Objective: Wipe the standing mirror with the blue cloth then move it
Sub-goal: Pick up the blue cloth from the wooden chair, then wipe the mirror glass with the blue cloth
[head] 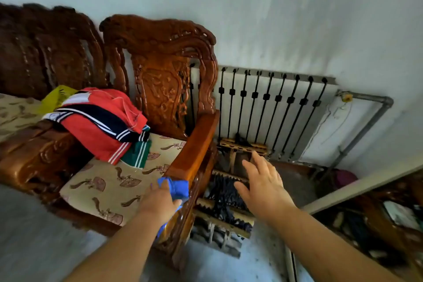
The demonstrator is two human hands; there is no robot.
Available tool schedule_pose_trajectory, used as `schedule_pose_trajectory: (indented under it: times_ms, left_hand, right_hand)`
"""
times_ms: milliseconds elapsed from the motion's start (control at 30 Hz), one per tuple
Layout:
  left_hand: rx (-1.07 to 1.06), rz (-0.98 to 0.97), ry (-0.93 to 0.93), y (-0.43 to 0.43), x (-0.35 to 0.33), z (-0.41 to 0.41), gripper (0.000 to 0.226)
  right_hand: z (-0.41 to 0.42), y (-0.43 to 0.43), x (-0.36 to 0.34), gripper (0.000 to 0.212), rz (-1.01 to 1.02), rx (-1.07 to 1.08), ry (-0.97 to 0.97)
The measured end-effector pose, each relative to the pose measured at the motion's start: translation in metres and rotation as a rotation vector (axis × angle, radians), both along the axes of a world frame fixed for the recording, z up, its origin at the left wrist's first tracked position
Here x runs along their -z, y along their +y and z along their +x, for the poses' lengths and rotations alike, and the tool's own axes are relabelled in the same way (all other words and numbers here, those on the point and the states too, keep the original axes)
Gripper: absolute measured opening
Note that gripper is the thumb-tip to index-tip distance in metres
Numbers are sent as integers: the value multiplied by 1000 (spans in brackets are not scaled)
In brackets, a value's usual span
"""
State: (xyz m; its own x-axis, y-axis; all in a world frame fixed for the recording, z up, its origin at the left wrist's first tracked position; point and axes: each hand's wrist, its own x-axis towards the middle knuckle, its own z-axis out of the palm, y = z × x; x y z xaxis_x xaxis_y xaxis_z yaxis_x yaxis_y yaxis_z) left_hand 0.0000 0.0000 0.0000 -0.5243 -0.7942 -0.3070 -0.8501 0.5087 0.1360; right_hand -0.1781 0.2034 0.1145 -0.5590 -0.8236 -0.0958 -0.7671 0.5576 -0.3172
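— Left hand [160,198]?
— Curled round the blue cloth [177,188], bunched and pressed against the front end of the armrest [194,144] of the carved chair [160,52]. More blue showing under the wrist.

— Right hand [261,186]?
— Spread flat, palm down, fingers apart, gripping nothing. Stretched out over a low wooden rack [229,221] draped with dark cords. Touching it or just above it, cannot tell.

— And the standing mirror [357,186]?
— Off to the right of the right hand, apart from both hands. Seen at a slant, with a pale frame running up and to the right. Glass below the frame full of blurred carved wood and clutter.

— Between the two hands?
— Only the carved side of the chair and the near edge of the rack.

— Beyond the right hand?
— White radiator [263,107] with black bars, against the wall. Further right, a grey pipe [366,126] bending downward.

— Left of the left hand?
— Seat cushion [107,181] patterned with fans, just beside the hand. Past that, a heap of red, navy and green clothes [98,121] with white stripes, lying on the cushion and over the next armrest along.
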Motion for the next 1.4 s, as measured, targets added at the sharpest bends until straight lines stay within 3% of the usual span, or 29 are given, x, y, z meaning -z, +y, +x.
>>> schedule_pose_trajectory:
  times_ms: [300,433,567,667,800,967,1100,1267,1333,1400]
  left_hand:
    - [-44,145,-134,-1,49,-3,91]
    - [-13,39,-202,-3,67,-5,91]
    - [-7,-5,-213,-1,72,-10,74]
    - [-43,-5,-180,3,67,-11,49]
    - [-182,15,64,1,50,-29,28]
    - [-398,372,681,43,-5,-86,27]
    - [-482,970,1075,106,-64,-136,11]
    - [-148,1426,1024,202,-137,-189,27]
    - [27,1496,959,245,-160,-209,26]
    - [150,1490,910,277,-175,-228,27]
  right_hand:
    - [10,-4,43,58,46,21,-135]
    - [7,-5,58,58,47,32,-173]
    - [-1,-1,64,57,57,47,-203]
    - [-7,9,65,54,74,41,-228]
    - [-22,25,61,51,79,68,-264]
    - [-46,69,48,45,-67,137,-320]
    - [-72,114,28,52,-189,323,-437]
    - [-109,196,-18,75,-455,489,-531]
    - [-124,234,-40,69,-570,490,-509]
    - [-137,265,-60,46,-663,526,-475]
